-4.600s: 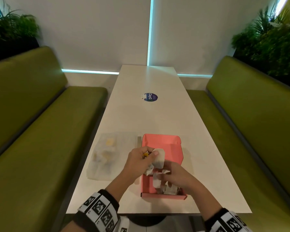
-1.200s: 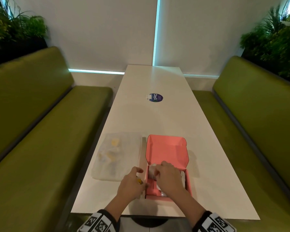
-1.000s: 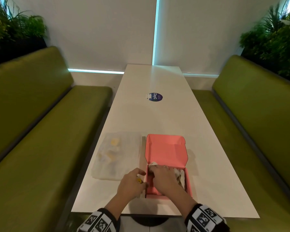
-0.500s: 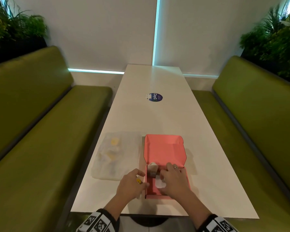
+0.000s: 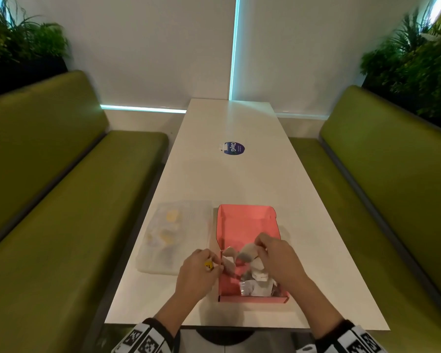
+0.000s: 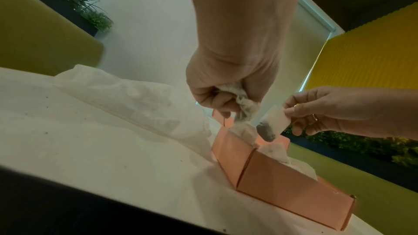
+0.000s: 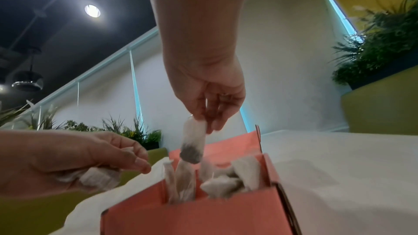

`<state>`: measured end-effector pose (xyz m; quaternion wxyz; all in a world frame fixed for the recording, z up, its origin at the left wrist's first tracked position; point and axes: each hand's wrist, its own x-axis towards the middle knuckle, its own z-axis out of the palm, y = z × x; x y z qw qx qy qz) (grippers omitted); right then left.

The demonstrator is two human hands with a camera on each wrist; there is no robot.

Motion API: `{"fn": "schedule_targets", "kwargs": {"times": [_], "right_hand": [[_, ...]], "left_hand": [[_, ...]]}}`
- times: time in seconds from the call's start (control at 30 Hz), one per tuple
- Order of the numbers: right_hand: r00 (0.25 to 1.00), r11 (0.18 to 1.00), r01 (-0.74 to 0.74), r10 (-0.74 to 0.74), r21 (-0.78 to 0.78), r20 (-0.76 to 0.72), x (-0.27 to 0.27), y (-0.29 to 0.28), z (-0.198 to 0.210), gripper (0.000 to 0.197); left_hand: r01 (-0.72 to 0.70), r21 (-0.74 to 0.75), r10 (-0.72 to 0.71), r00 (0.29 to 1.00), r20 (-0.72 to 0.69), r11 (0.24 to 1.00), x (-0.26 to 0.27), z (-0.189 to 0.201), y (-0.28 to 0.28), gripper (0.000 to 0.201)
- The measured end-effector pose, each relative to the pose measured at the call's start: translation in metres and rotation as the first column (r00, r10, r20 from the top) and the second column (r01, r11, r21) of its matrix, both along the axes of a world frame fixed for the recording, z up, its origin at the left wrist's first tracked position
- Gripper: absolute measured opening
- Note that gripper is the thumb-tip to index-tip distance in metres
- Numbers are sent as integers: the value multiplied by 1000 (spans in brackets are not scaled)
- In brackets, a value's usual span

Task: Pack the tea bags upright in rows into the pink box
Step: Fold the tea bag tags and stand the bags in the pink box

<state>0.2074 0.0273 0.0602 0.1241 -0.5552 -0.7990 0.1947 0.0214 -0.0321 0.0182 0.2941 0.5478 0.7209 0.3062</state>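
Observation:
The pink box (image 5: 252, 299) (image 6: 291, 190) (image 7: 192, 215) sits open near the table's front edge, lid raised at the back. Several tea bags (image 5: 255, 289) (image 7: 224, 183) lie inside it, some upright, some slumped. My right hand (image 5: 278, 261) (image 7: 210, 113) (image 6: 339, 112) pinches one tea bag (image 7: 193, 142) (image 6: 273, 122) by its top and dangles it over the box. At the box's left wall, my left hand (image 5: 199, 271) (image 6: 226, 99) (image 7: 74, 160) grips a crumpled bunch of tea bags (image 6: 244, 106) (image 7: 99, 179) with a yellow tag (image 5: 208, 265).
A clear plastic bag (image 5: 173, 238) (image 6: 135, 99) with yellowish pieces lies left of the box. A round blue sticker (image 5: 233, 148) marks the white table (image 5: 239, 189) farther back. Green benches (image 5: 61, 200) run along both sides.
My right hand has come up out of the box and now dangles a single tea bag above it. My left hand stays at the box's left wall, holding its bunch.

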Motion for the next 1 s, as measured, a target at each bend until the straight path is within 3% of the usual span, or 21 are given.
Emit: {"fn": "schedule_targets", "kwargs": {"times": [0.07, 0.17, 0.27, 0.37, 0.53, 0.67, 0.87, 1.0], "right_hand": [[996, 987, -72, 63, -143, -65, 3, 0, 9, 10], [989, 961, -135, 117, -243, -90, 7, 0, 20, 13], [988, 965, -138, 117, -221, -105, 9, 2, 23, 14], [986, 960, -156, 136, -234, -101, 6, 4, 22, 14], [969, 921, -244, 240, -303, -52, -5, -3, 6, 20], [966, 921, -253, 256, -297, -28, -13, -3, -9, 10], [985, 959, -166, 171, -229, 4, -27, 2, -20, 11], [992, 972, -120, 126, -203, 21, -32, 6, -26, 16]], "left_hand": [[22, 97, -23, 1000, 12, 995, 1, 4, 1, 27], [85, 146, -93, 995, 46, 986, 3, 7, 2, 13], [132, 106, -134, 991, 5, 986, 3, 6, 2, 8], [171, 83, -158, 978, -138, 982, 4, 0, 4, 2], [253, 43, -222, 909, -354, 967, 2, -4, 20, 29], [262, -2, -232, 853, -467, 965, 6, 0, 30, 21], [182, 16, -148, 845, -514, 983, 12, 0, 38, 24], [177, 89, -119, 885, -451, 980, 9, -3, 36, 28]]}}
